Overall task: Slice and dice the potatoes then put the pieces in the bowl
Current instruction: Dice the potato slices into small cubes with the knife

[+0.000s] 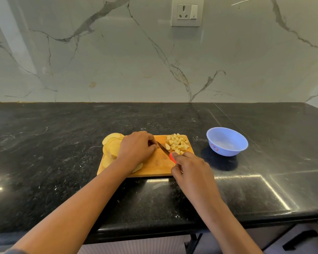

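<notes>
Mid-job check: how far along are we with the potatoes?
Done: a pile of diced pieces sits far right on the cutting board. In hand: the right hand holds the knife, blade beside the left hand, which pins slices. Left: more slices wait at the board's left end, and the bowl looks empty, nothing transferred yet.

I see my left hand (136,150) lying knuckles up over the middle of the cutting board (154,167), fingers curled down with their tips turned toward the board's right half; what they press on is hidden from me. Its bare forearm reaches in from the near left of the board. My right hand (190,170) sits at the board's near right corner, fingers wrapped round the red handle of the knife (166,152). Its bare forearm comes in from the near right.
</notes>
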Demonstrator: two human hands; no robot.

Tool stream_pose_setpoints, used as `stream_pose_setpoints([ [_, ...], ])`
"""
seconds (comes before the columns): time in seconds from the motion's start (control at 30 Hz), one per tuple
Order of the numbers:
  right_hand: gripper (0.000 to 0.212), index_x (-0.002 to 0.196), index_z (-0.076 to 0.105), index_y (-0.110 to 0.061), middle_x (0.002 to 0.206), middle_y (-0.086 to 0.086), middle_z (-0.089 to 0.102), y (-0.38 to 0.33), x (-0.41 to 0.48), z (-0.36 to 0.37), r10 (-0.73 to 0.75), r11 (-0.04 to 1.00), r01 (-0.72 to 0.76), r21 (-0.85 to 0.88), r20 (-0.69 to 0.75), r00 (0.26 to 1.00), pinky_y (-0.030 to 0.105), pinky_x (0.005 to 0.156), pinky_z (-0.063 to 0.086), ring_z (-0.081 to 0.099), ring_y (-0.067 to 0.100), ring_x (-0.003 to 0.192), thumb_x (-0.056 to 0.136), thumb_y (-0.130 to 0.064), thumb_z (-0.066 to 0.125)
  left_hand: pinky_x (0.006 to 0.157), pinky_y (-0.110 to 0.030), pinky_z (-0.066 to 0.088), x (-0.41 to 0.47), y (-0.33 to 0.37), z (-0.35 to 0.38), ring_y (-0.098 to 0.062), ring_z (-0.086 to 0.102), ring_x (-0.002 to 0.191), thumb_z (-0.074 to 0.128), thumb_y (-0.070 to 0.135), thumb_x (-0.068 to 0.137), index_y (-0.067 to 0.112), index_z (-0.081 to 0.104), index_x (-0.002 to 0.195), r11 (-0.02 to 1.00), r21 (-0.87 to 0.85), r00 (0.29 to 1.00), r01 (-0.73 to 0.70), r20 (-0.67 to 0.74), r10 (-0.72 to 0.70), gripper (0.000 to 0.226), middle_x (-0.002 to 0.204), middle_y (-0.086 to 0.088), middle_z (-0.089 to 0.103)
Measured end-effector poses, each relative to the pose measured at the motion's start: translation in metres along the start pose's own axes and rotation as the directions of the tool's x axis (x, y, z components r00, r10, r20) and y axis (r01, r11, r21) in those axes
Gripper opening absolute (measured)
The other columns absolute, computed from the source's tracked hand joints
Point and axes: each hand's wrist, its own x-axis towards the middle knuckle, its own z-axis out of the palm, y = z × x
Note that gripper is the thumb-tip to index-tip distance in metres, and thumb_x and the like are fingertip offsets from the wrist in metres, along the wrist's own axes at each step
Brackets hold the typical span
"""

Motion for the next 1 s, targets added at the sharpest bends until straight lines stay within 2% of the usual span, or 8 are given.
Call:
stream_pose_setpoints([
  [0.2,0.039,0.135,0.051,-0.025,0.100,-0.006,0.057,-0.002,0.015,-0.006,-0.007,1.000,0.009,-0.027,0.080,0.997,0.022,0.069,0.044,0.053,0.009,0.084,0.097,-0.027,0.045,0.068,-0.022,0.049,0.000,0.001,-0.001,-0.005,0.056,0.081,0.060,0.039,0.090,0.030,0.072,0.097,1.000,-0.009,1.000,0.007,-0.018,-0.007,0.016,0.099,0.013,0.067],
  [0.3,0.033,0.128,0.056,-0.020,0.097,-0.004,0.052,-0.008,0.017,-0.003,-0.014,0.997,0.023,-0.069,0.124,0.992,0.021,0.065,0.036,0.046,0.009,0.079,0.098,-0.026,0.043,0.076,-0.027,0.051,0.000,0.001,-0.001,-0.006,0.058,0.085,0.059,0.041,0.090,0.031,0.071,0.096,1.000,-0.003,1.000,0.006,-0.027,-0.007,0.017,0.098,0.013,0.067],
  [0.43,0.041,0.139,0.044,-0.022,0.100,-0.005,0.048,-0.008,-0.005,-0.004,-0.025,0.997,0.033,-0.067,0.124,0.992,0.021,0.063,0.032,0.043,0.010,0.076,0.099,-0.027,0.038,0.086,-0.032,0.048,-0.002,0.002,0.001,-0.007,0.058,0.088,0.057,0.041,0.091,0.031,0.069,0.095,1.000,0.009,1.000,0.012,-0.023,-0.012,0.016,0.097,0.013,0.065],
  [0.5,0.043,0.140,0.045,-0.026,0.101,-0.006,0.053,-0.002,-0.017,-0.005,-0.018,0.997,0.024,-0.077,0.085,0.996,0.021,0.060,0.034,0.046,0.010,0.073,0.097,-0.027,0.043,0.086,-0.033,0.049,-0.002,0.001,0.002,-0.007,0.058,0.086,0.058,0.039,0.091,0.030,0.068,0.093,1.000,-0.015,1.000,0.023,-0.021,-0.023,0.014,0.096,0.013,0.066],
  [0.63,0.038,0.113,0.070,-0.020,0.077,-0.005,0.058,0.019,-0.027,0.001,-0.006,0.999,0.001,-0.047,-0.096,0.995,0.029,0.040,0.041,0.054,0.017,0.049,0.077,-0.022,0.057,0.085,-0.033,0.051,-0.003,0.002,0.001,-0.004,0.055,0.082,0.059,0.038,0.091,0.030,0.067,0.095,0.997,-0.069,0.999,0.032,-0.006,-0.033,0.012,0.095,0.013,0.064],
  [0.8,0.039,0.111,0.072,-0.017,0.069,-0.007,0.050,0.041,-0.021,-0.001,0.059,0.998,-0.052,0.040,-0.192,0.980,0.026,0.042,0.039,0.049,0.013,0.050,0.074,-0.006,0.072,0.083,-0.033,0.054,0.006,0.010,0.000,-0.004,0.058,0.083,0.064,0.035,0.088,0.032,0.068,0.093,0.984,-0.171,0.999,0.040,-0.011,-0.042,0.008,0.094,0.014,0.067],
  [0.9,0.041,0.114,0.070,-0.019,0.067,-0.010,0.043,0.045,-0.019,-0.002,0.131,0.990,-0.118,0.076,-0.209,0.969,0.022,0.045,0.035,0.047,0.012,0.052,0.075,-0.005,0.071,0.083,-0.035,0.054,0.015,0.018,0.002,-0.004,0.060,0.083,0.068,0.035,0.085,0.034,0.068,0.087,0.964,-0.264,0.999,0.036,-0.026,-0.044,0.003,0.090,0.014,0.067],
  [1.0,0.040,0.116,0.069,-0.020,0.069,-0.010,0.047,0.045,-0.018,-0.001,0.135,0.991,-0.127,0.053,-0.213,0.968,0.018,0.046,0.031,0.047,0.010,0.053,0.078,-0.009,0.069,0.090,-0.042,0.051,0.022,0.023,0.004,-0.003,0.059,0.083,0.069,0.035,0.085,0.035,0.066,0.086,0.937,-0.348,0.999,0.023,-0.025,-0.034,0.003,0.084,0.018,0.063],
])
